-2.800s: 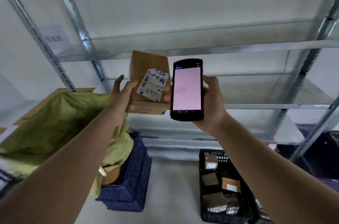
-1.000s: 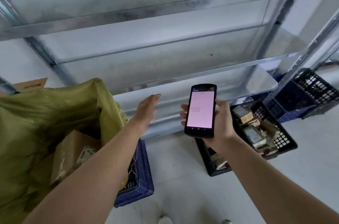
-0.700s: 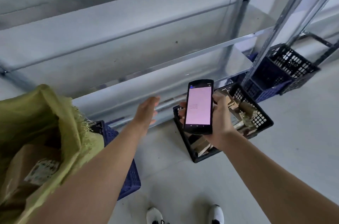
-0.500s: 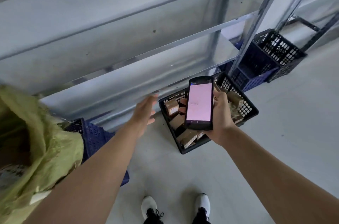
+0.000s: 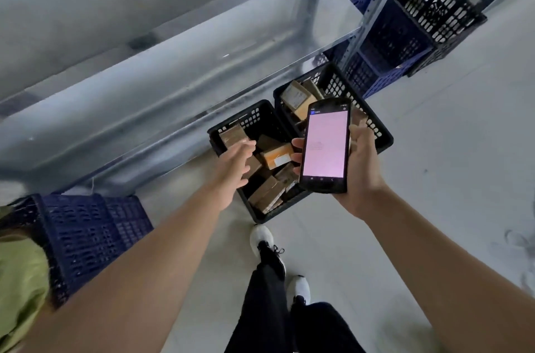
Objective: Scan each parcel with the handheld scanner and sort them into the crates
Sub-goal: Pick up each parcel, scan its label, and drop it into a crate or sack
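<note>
Cardboard parcels (image 5: pixel 276 154) (boxy) fill perforated plastic crate (image 5: pixel 262 118).

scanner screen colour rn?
Pale pink, with a thin dark bar along the top. The handheld scanner shows clearly in the head view, held in the right hand.

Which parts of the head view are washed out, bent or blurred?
Head view: the handheld scanner screen glows pale pink, its text too faint to read; the wide lens bends the shelf rails; the crates at upper right look soft.
</note>
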The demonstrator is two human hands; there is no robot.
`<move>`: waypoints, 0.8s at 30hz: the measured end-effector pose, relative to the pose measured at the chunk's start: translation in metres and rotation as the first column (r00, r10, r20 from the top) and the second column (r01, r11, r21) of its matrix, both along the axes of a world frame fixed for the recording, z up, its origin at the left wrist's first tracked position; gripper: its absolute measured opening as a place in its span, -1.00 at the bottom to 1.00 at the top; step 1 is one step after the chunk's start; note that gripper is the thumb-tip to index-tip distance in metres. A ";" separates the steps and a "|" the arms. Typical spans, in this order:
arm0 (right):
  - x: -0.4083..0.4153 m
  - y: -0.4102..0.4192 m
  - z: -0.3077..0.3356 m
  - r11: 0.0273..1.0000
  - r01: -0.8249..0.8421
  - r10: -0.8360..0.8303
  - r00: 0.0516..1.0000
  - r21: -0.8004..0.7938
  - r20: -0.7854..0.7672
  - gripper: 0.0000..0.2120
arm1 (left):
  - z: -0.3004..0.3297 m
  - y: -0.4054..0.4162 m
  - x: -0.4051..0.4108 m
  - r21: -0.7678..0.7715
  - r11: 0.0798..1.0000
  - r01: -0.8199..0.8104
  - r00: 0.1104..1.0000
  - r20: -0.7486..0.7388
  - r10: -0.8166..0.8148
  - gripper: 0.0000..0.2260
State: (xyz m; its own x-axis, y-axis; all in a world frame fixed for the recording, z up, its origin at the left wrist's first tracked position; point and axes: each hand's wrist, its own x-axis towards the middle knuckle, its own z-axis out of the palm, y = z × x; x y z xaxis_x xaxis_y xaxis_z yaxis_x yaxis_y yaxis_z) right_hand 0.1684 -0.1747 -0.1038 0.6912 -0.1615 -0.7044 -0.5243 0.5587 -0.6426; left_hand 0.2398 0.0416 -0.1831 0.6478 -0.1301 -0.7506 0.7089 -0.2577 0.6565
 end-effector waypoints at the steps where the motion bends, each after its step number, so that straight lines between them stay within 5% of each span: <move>1: 0.007 -0.005 -0.016 1.000 0.005 -0.006 1.000 -0.010 -0.021 -0.38 | -0.021 -0.006 0.005 0.009 1.000 0.001 1.000 -0.023 -0.001 -0.64; 12: 0.070 -0.065 -0.209 0.999 -0.035 0.034 0.991 -0.007 -0.129 -0.35 | -0.217 -0.065 0.065 0.091 0.996 -0.010 0.988 -0.151 0.024 -0.74; 20: 0.111 -0.116 -0.372 0.988 -0.151 0.145 0.974 -0.021 -0.173 -0.40 | -0.398 -0.105 0.103 0.232 0.958 0.169 0.986 -0.044 -0.163 -0.52; 22: 0.118 -0.126 -0.401 0.985 -0.173 0.168 0.969 -0.013 -0.182 -0.39 | -0.436 -0.116 0.109 0.394 0.879 0.268 0.950 0.044 -0.309 -0.39; 24: 0.120 -0.131 -0.423 0.985 -0.174 0.173 0.968 0.011 -0.183 -0.38 | -0.469 -0.120 0.113 0.600 0.645 0.473 0.808 -0.003 -0.590 -0.21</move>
